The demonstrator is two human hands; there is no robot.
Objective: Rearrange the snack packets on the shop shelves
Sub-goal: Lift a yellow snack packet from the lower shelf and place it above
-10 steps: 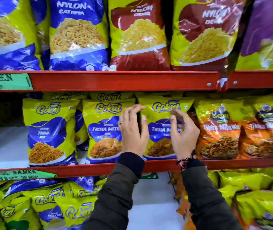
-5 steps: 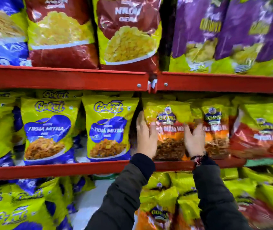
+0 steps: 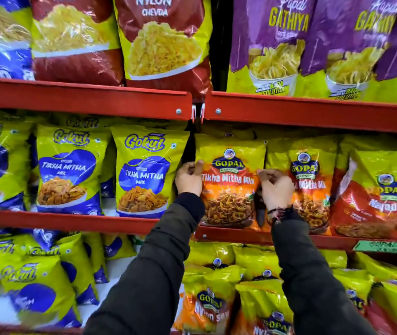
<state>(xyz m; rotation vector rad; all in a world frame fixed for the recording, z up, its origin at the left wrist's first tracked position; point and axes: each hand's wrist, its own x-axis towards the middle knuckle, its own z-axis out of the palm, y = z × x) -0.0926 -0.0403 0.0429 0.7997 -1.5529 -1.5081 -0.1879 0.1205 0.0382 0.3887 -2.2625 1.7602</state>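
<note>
An orange and yellow Gopal Tikha Mitha Mix packet (image 3: 230, 189) stands upright on the middle red shelf (image 3: 241, 235). My left hand (image 3: 189, 177) grips its left edge. Its right edge is pinched by my right hand (image 3: 276, 187), fingers curled. A second Gopal Tikha Mitha packet (image 3: 311, 184) stands just right of it, partly behind my right hand. To the left stands a blue and yellow Gokul Tikha Mitha Mix packet (image 3: 145, 172), with a dark gap between it and the held packet.
More Gokul packets (image 3: 68, 170) fill the middle shelf's left side, and a red Gopal packet (image 3: 381, 197) leans at the right. Nylon Chevda bags (image 3: 163, 42) and purple Gathiya bags (image 3: 277, 44) sit above. Loose packets (image 3: 216, 286) pile on the lower shelf.
Both hands left the blue Gokul packet and shifted right to the orange Gopal packet, now gripping its two sides. The camera view panned right with them.
</note>
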